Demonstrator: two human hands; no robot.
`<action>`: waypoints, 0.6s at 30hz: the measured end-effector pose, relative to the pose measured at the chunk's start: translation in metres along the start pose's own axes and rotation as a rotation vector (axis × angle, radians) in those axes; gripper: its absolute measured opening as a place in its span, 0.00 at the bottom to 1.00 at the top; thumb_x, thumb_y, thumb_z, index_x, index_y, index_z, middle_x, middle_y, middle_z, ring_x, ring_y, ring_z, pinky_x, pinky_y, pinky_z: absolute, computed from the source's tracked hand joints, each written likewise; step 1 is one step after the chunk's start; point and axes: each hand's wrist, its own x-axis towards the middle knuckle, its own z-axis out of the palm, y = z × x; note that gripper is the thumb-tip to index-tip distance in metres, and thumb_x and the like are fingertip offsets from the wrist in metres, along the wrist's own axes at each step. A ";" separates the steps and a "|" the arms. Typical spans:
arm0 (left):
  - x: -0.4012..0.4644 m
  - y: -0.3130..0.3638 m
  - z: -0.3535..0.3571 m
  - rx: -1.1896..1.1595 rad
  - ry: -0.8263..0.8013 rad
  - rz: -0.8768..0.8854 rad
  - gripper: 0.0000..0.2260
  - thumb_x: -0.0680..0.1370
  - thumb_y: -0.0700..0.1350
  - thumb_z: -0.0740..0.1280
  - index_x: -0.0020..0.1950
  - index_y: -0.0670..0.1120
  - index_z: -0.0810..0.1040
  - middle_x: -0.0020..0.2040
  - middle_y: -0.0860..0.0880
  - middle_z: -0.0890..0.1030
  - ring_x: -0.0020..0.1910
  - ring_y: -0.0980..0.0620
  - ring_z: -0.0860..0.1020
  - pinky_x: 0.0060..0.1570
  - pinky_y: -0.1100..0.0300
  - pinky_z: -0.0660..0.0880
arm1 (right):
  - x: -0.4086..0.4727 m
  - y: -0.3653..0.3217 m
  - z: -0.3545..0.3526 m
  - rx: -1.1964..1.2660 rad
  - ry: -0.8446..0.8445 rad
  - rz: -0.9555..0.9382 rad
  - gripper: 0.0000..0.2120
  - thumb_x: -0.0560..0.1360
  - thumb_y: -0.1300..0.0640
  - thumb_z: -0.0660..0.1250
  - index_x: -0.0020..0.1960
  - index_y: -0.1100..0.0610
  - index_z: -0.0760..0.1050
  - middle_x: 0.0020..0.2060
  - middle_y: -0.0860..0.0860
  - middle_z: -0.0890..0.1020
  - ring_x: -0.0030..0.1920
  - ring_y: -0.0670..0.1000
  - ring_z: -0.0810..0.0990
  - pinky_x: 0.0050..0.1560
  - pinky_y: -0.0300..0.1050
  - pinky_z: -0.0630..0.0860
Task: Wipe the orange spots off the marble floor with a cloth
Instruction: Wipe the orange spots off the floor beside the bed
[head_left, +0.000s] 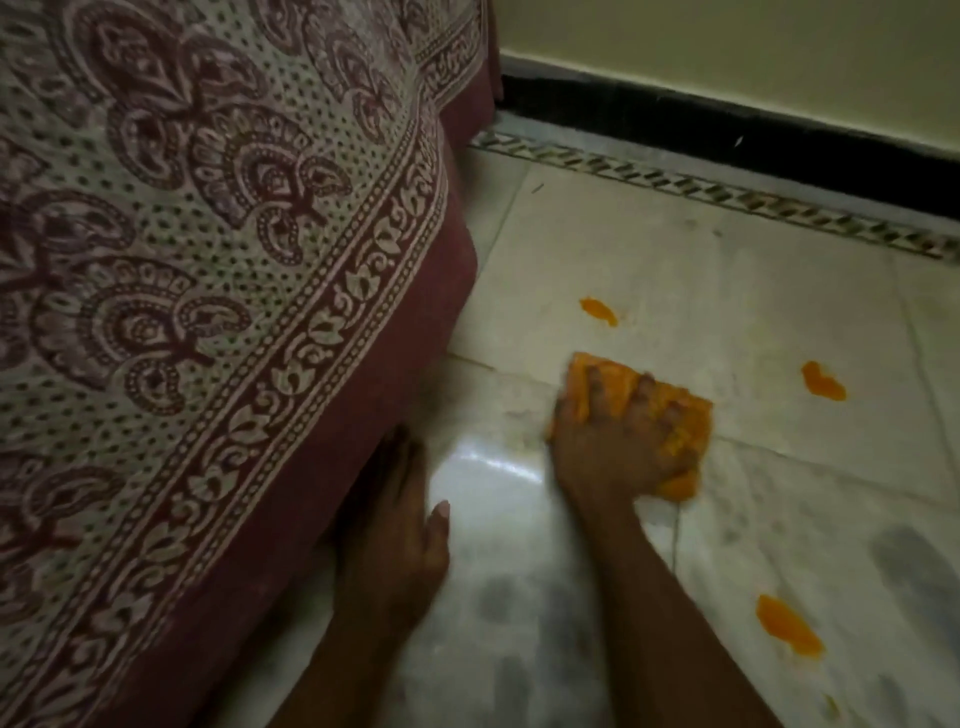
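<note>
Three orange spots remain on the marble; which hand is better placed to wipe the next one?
Right. The right hand already presses the orange cloth onto the floor, with the far spot just beyond it. The left hand lies flat by the bedspread, holding nothing.

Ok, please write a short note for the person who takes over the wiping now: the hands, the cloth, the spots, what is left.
Right hand: pressed on the orange cloth, fingers spread over it, on the marble floor.
Left hand: flat on the floor beside the patterned bedcover, holding nothing.
Left to wipe: far spot beyond the cloth, right spot, near spot by the right forearm.
Done: cannot tell; the floor under the cloth is hidden.
</note>
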 end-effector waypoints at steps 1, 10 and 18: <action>-0.002 0.000 0.000 0.000 -0.009 0.021 0.31 0.81 0.57 0.54 0.83 0.47 0.60 0.83 0.48 0.61 0.82 0.49 0.60 0.79 0.44 0.61 | -0.004 -0.019 0.012 -0.026 0.015 -0.096 0.29 0.77 0.30 0.49 0.76 0.32 0.67 0.82 0.52 0.62 0.82 0.65 0.54 0.76 0.76 0.48; 0.002 0.001 -0.014 -0.095 -0.051 0.187 0.28 0.80 0.50 0.58 0.81 0.43 0.65 0.82 0.47 0.62 0.82 0.51 0.61 0.79 0.51 0.58 | -0.052 0.051 -0.025 -0.109 0.044 -0.149 0.26 0.78 0.33 0.59 0.75 0.33 0.70 0.80 0.53 0.67 0.81 0.64 0.61 0.72 0.73 0.57; -0.001 0.000 -0.015 -0.127 -0.044 0.143 0.28 0.80 0.51 0.58 0.80 0.45 0.66 0.83 0.50 0.62 0.81 0.52 0.63 0.79 0.55 0.57 | -0.052 -0.009 0.004 -0.135 -0.154 -0.558 0.26 0.78 0.29 0.53 0.75 0.30 0.66 0.82 0.49 0.63 0.81 0.63 0.60 0.74 0.74 0.53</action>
